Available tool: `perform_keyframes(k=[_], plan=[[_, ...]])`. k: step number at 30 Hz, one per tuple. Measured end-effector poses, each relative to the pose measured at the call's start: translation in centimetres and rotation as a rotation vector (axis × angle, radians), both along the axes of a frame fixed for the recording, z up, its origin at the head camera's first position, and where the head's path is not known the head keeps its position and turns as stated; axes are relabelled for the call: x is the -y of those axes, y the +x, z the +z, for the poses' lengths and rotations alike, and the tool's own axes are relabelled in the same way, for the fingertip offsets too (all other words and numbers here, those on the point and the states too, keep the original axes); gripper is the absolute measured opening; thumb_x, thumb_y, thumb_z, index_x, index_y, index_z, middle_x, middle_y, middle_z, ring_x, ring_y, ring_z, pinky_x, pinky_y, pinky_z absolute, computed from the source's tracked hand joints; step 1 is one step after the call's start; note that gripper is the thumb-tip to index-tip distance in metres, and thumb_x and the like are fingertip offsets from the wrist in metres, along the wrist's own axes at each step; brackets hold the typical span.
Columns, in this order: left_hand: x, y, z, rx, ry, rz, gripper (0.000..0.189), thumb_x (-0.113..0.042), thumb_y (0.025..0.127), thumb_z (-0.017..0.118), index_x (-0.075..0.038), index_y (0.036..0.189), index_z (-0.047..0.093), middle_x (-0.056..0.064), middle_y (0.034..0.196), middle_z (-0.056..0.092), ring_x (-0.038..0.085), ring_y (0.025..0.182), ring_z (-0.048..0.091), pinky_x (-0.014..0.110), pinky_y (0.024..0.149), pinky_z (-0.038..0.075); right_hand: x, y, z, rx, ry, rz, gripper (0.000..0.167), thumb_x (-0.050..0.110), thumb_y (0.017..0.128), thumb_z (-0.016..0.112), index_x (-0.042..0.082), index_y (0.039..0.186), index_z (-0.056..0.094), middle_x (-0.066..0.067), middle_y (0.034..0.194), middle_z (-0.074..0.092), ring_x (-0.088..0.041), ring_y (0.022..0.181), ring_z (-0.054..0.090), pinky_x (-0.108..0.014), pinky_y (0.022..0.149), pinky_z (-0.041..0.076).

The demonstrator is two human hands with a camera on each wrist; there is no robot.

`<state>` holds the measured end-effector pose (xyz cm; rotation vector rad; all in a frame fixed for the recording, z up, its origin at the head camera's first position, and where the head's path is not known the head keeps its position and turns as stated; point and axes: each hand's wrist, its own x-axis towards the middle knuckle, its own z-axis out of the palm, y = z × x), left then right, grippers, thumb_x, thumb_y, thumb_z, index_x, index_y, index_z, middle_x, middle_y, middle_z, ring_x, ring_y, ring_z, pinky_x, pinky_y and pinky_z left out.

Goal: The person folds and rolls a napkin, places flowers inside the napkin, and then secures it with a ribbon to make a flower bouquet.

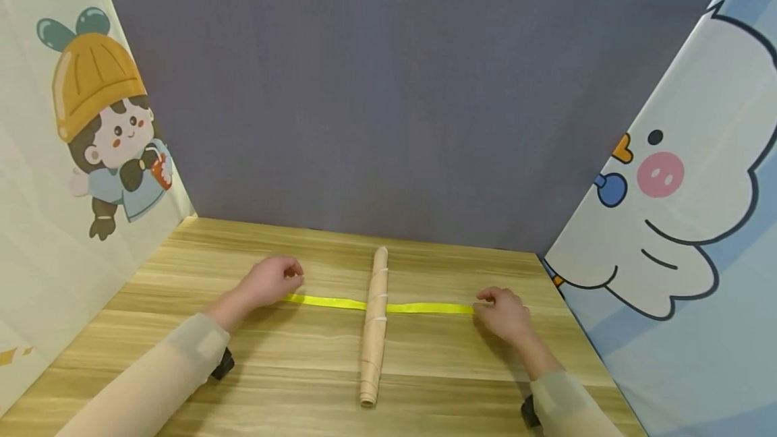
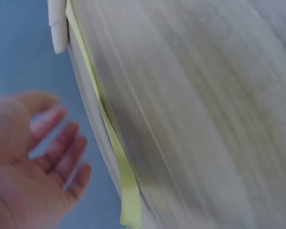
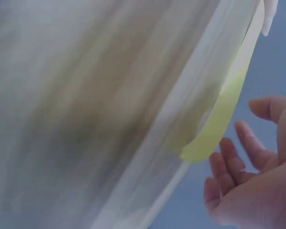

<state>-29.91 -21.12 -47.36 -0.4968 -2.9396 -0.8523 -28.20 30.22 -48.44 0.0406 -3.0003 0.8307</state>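
Note:
A beige rolled-up sheet [image 1: 376, 336] with pale slanting lines lies lengthwise in the middle of the table. Crossing it is a bright yellow ribbon [image 1: 425, 307], which stretches out flat to both sides. My left hand [image 1: 272, 282] hovers by the ribbon's left end, fingers loosely bent; the left wrist view shows nothing in its palm and a gap between the fingers and the ribbon [image 2: 130, 198]. Close to the right end is my right hand [image 1: 505, 315]. Its fingers are relaxed beside the ribbon [image 3: 219, 119] in the right wrist view; whether a fingertip touches it I cannot tell.
The wood-grain table [image 1: 291, 376] ends at a dark grey panel [image 1: 364, 100] behind. White panels with cartoon figures, one a capped child [image 1: 121, 133] and one a white bird [image 1: 698, 154], stand along the left and right sides.

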Motion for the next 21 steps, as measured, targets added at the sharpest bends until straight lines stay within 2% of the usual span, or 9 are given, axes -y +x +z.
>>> perform_keyframes(k=[2, 6, 11, 15, 19, 21], plan=[[-0.8, -0.1, -0.2, 0.001, 0.040, -0.073, 0.017, -0.020, 0.104, 0.074, -0.005, 0.112, 0.078, 0.006, 0.103, 0.074, 0.020, 0.095, 0.065, 0.045, 0.088, 0.056, 0.7, -0.1, 0.1, -0.024, 0.005, 0.031, 0.033, 0.029, 0.104, 0.069, 0.007, 0.129, 0.074, -0.019, 0.132, 0.071, -0.043, 0.123, 0.064, -0.071, 0.104, 0.037], [-2.2, -0.2, -0.7, 0.064, 0.087, -0.208, 0.026, -0.022, 0.103, 0.078, -0.003, 0.120, 0.077, 0.007, 0.109, 0.076, 0.021, 0.101, 0.069, 0.045, 0.092, 0.059, 2.6, -0.6, 0.0, -0.057, -0.030, 0.151, 0.031, 0.026, 0.104, 0.073, 0.008, 0.129, 0.075, -0.015, 0.131, 0.072, -0.041, 0.124, 0.065, -0.074, 0.109, 0.034], [-3.3, -0.6, -1.2, 0.121, 0.103, -0.300, 0.036, -0.021, 0.100, 0.082, 0.000, 0.129, 0.073, 0.012, 0.117, 0.077, 0.028, 0.111, 0.072, 0.050, 0.101, 0.059, 4.5, -1.3, -0.5, -0.035, -0.031, 0.269, 0.034, 0.026, 0.101, 0.078, 0.013, 0.132, 0.075, -0.008, 0.128, 0.073, -0.035, 0.124, 0.065, -0.071, 0.112, 0.036], [-4.0, -1.0, -1.6, 0.113, 0.089, -0.331, 0.039, -0.021, 0.098, 0.084, 0.000, 0.130, 0.072, 0.011, 0.115, 0.075, 0.024, 0.108, 0.070, 0.044, 0.097, 0.058, 5.3, -1.8, -1.0, -0.005, -0.007, 0.310, 0.034, 0.026, 0.100, 0.081, 0.015, 0.132, 0.075, -0.003, 0.124, 0.074, -0.031, 0.123, 0.066, -0.066, 0.112, 0.037], [-4.4, -1.3, -1.8, 0.096, 0.051, -0.337, 0.035, -0.019, 0.098, 0.084, -0.002, 0.126, 0.072, 0.003, 0.104, 0.073, 0.011, 0.094, 0.064, 0.034, 0.089, 0.056, 5.6, -2.1, -1.2, 0.002, -0.008, 0.323, 0.031, 0.023, 0.099, 0.082, 0.016, 0.129, 0.075, 0.000, 0.121, 0.076, -0.027, 0.118, 0.069, -0.066, 0.113, 0.037], [-4.5, -1.3, -1.9, 0.098, 0.038, -0.341, 0.031, -0.018, 0.098, 0.083, -0.003, 0.123, 0.073, 0.000, 0.098, 0.071, 0.006, 0.088, 0.061, 0.030, 0.085, 0.054, 5.7, -2.1, -1.2, 0.005, -0.015, 0.331, 0.030, 0.020, 0.099, 0.082, 0.015, 0.127, 0.075, 0.002, 0.116, 0.076, -0.023, 0.111, 0.069, -0.063, 0.111, 0.041]])
